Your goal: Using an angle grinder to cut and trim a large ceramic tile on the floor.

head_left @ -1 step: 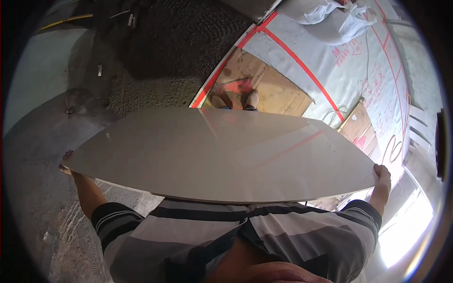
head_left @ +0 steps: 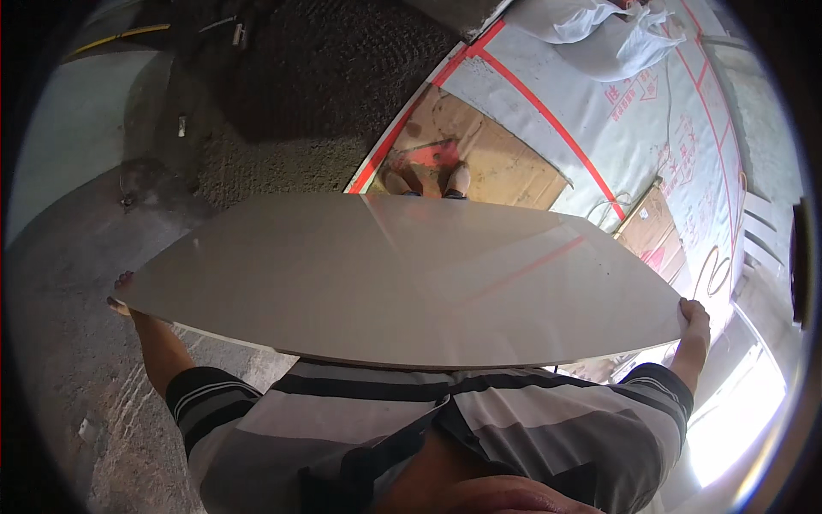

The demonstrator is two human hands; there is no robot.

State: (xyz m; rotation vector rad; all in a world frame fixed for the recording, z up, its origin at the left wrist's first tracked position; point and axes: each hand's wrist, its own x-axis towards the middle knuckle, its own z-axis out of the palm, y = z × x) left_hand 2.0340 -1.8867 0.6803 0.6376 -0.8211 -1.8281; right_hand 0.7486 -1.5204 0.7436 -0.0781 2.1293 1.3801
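Observation:
A large, glossy beige tile (head_left: 402,283) spans the space in front of my waist, its face up and reflecting red tape lines. My left hand (head_left: 123,294) grips the tile's left end, fingers wrapped round the edge and partly hidden. At the opposite end, my right hand (head_left: 692,315) is closed on the right edge, with its remaining fingers out of sight beneath. The near edge of the tile lies close against my striped shirt (head_left: 360,385). Beyond the far edge, the tips of my feet (head_left: 458,182) show on a cardboard sheet (head_left: 505,163).
Dark, ridged mortar (head_left: 274,163) covers the floor ahead and left, beside a pale laid tile (head_left: 77,128). White protective film (head_left: 556,77) with red tape lies to the right. White sacks (head_left: 616,47) stand at the back right. A cord (head_left: 712,272) lies on the right.

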